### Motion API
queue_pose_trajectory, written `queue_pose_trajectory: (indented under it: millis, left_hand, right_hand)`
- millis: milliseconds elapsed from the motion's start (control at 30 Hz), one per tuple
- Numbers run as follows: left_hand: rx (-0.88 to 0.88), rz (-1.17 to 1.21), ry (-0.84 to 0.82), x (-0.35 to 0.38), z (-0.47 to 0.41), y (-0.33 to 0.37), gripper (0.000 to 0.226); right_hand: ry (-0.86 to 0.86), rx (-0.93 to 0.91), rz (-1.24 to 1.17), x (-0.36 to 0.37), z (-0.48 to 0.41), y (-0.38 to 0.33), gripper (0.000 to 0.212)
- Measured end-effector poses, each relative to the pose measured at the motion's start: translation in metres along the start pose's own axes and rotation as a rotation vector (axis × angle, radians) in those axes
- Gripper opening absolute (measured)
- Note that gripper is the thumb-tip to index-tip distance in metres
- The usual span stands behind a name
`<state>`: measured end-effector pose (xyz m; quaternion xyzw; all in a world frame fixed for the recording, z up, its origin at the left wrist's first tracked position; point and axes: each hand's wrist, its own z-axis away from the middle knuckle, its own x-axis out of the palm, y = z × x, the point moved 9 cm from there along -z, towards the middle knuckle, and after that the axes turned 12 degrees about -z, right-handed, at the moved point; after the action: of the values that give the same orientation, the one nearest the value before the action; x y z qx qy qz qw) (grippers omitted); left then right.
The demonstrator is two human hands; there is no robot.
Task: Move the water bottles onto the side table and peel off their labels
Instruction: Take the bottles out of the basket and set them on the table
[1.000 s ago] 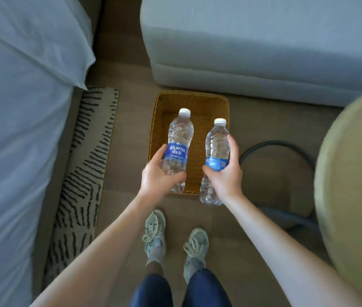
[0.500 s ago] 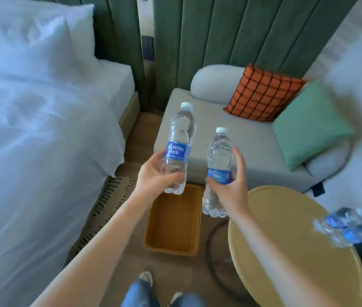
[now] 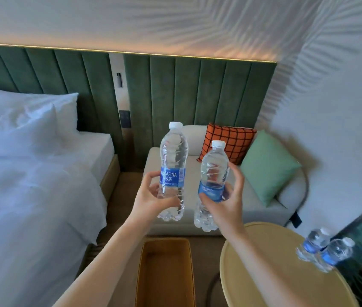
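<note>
The left hand (image 3: 151, 199) wraps a blue-labelled water bottle (image 3: 173, 171), upright in the air; the right hand (image 3: 224, 203) grips a second bottle (image 3: 212, 185) just beside it. Both hang above the wicker basket (image 3: 164, 273). Two more bottles (image 3: 325, 249) stand on the round counter (image 3: 264, 273) at right.

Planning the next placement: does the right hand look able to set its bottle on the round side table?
Probably yes: the right hand holds its bottle just above the side table, whose near part is bare.

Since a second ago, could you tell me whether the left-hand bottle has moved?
Yes: the left-hand bottle has risen from just above the wicker basket to well clear of it.
</note>
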<state>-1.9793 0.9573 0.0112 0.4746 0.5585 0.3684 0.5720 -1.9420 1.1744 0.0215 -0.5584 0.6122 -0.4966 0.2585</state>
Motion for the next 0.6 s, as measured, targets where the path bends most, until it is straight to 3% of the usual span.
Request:
queue_pose_trajectory:
  millis: [300,333,467,600]
  left_hand:
    - [-0.011,0.040,-0.245,0.055,-0.022,-0.021,0.069]
    - [0.000,0.051,-0.293,0.064,-0.024,-0.019,0.069]
    - [0.018,0.054,-0.483,0.107,-0.026,-0.013,0.062]
    - [0.029,0.045,-0.625,0.149,-0.024,-0.011,0.056]
  right_hand:
    - [0.216,0.127,0.138,-0.047,0.036,0.021,0.102]
    - [0.259,0.156,0.172,-0.054,0.040,0.023,0.099]
    - [0.447,0.259,0.260,-0.091,0.059,0.028,0.056]
    - [0.616,0.311,0.264,-0.137,0.087,0.018,0.051]
